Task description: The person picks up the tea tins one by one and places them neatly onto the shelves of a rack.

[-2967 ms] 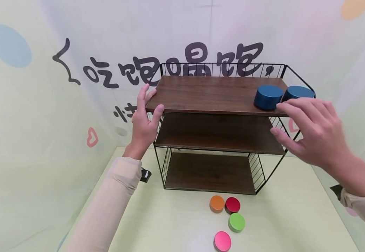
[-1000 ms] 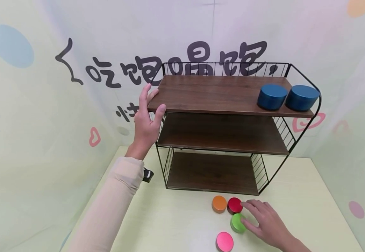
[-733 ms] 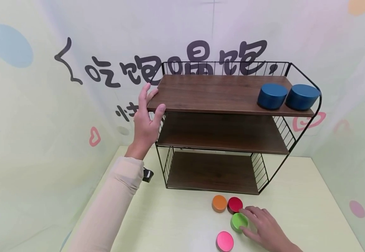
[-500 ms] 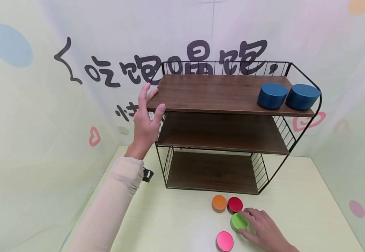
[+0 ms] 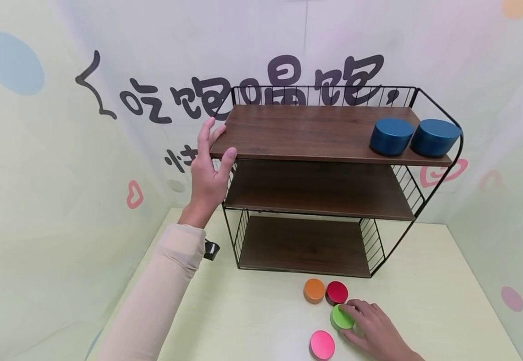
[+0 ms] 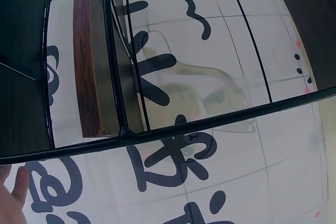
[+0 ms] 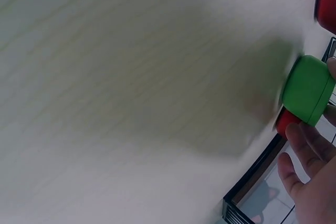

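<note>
On the table a light green round tin (image 5: 341, 319) lies just below a red tin (image 5: 336, 292). My right hand (image 5: 378, 328) pinches the green tin from the right, index finger over its far side and thumb on its near side. The right wrist view shows the fingers around the green tin (image 7: 304, 90) too. My left hand (image 5: 209, 175) rests against the left end of the top shelf of a three-tier rack (image 5: 306, 133), fingers fairly straight, thumb by the front edge. Two blue tins (image 5: 391, 136) stand at the top shelf's right end.
An orange tin (image 5: 314, 291) sits left of the red one, and a pink tin (image 5: 322, 345) lies closer to me. Black wire side panels (image 5: 371, 245) close the rack's ends. Printed fabric walls (image 5: 63, 200) surround the pale table (image 5: 243, 311).
My right hand has come down from the blue tins on the top shelf to the green tin, and its fingers have drawn in around it. My left hand has stayed put.
</note>
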The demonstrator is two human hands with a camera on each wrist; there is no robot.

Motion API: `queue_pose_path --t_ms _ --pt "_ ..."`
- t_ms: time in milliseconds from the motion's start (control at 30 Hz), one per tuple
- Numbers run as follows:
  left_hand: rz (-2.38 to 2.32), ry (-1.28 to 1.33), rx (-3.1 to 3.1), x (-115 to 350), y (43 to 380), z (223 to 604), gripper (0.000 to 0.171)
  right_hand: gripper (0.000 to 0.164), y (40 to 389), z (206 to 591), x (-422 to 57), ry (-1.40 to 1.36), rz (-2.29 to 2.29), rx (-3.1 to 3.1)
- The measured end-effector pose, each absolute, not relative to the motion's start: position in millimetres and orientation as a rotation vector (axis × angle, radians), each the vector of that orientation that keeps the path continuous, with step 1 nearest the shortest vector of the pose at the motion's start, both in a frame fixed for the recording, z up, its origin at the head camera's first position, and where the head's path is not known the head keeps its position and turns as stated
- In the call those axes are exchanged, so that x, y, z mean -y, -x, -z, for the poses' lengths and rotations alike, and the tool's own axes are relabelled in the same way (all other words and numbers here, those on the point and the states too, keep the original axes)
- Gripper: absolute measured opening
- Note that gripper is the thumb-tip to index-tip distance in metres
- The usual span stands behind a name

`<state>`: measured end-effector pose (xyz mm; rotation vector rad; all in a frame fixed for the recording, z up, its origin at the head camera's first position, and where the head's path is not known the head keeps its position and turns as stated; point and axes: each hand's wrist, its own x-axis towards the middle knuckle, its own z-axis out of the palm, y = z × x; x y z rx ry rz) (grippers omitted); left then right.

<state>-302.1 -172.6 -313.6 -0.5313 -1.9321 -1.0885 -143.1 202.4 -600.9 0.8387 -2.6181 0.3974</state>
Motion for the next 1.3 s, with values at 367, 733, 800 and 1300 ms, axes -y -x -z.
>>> queue_pose_path --t_ms 367,733,800,1300 --pt "1.099 0.519 1.943 173.4 301.2 313.3 0.064 0.054 145.7 601.4 -202.5 -0.893 -0.416 2.552" --pt "1.086 0.519 1.952 172.7 299.2 312.8 0.064 0.054 144.8 582.7 -202.9 -0.921 -0.364 2.610" --pt "1.083 0.520 1.953 173.0 299.1 312.5 0.064 0.055 147.1 578.2 -203.6 -0.938 -0.371 2.575" --pt "1.074 0.532 1.945 173.4 298.8 312.1 0.060 0.043 163.4 531.7 -203.5 -1.095 -0.397 2.366"
